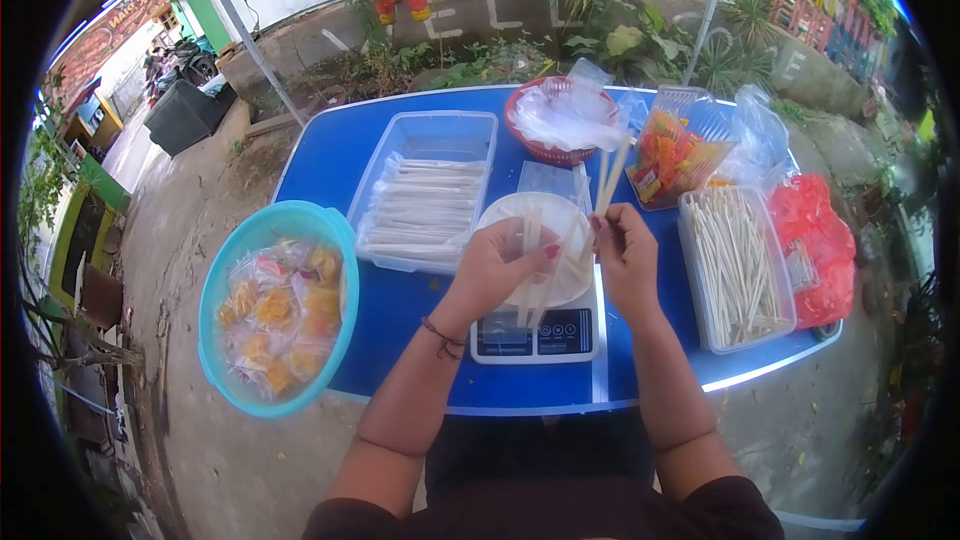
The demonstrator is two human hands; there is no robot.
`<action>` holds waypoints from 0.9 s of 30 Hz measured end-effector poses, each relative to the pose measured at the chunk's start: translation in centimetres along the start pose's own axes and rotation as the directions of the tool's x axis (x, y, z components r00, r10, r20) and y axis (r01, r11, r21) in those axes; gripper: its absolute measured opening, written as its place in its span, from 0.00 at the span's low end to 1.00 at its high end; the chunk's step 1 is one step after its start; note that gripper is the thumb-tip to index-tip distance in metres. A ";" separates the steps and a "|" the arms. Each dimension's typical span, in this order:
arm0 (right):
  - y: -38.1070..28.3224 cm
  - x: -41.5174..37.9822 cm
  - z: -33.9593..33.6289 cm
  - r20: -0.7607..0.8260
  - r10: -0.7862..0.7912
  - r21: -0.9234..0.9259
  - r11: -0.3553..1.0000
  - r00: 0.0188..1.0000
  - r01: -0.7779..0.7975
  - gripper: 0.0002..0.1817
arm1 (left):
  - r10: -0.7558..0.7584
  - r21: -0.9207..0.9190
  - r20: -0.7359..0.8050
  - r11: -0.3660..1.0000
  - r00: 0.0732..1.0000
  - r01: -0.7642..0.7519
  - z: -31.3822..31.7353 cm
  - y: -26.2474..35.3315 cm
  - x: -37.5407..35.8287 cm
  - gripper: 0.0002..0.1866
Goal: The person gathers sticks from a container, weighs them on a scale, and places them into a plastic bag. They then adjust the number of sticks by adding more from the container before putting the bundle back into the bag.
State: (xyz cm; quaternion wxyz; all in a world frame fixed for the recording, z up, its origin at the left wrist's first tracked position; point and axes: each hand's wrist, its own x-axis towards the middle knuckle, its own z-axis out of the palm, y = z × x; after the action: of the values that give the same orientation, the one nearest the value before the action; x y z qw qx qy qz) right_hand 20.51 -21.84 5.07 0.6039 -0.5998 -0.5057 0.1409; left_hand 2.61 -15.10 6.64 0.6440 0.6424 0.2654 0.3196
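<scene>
My left hand (500, 265) is closed on a narrow clear plastic bag (524, 310), with a few pale sticks inside it. My right hand (627, 245) pinches a few long pale sticks (612, 175), which point up and away from me. Both hands are above a white kitchen scale (585, 348) that carries a round white plate (510, 205). More pale sticks lie on the plate, partly hidden by my hands. Right of my right hand, a clear plastic tub (735, 265) is full of loose pale sticks.
On the blue table (400, 315) stand a clear tub (430, 122) of bagged sticks, a red basket (545, 152) of plastic bags, a container of colourful packets (675, 155) and a red plastic bag (815, 255). A turquoise basin (208, 310) at left holds bagged snacks.
</scene>
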 end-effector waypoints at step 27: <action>-0.7 0.6 -1.8 0.023 0.104 0.547 0.831 0.994 -0.100 0.08 | -0.072 0.307 0.188 0.952 0.979 0.012 0.0 -0.5 -0.2 0.20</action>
State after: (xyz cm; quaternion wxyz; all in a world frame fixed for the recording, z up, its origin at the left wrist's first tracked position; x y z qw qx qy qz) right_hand 21.85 -22.63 6.39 0.7438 -0.4288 -0.4092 0.3091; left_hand 2.54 -15.20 6.13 0.5673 0.7564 0.2600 0.1959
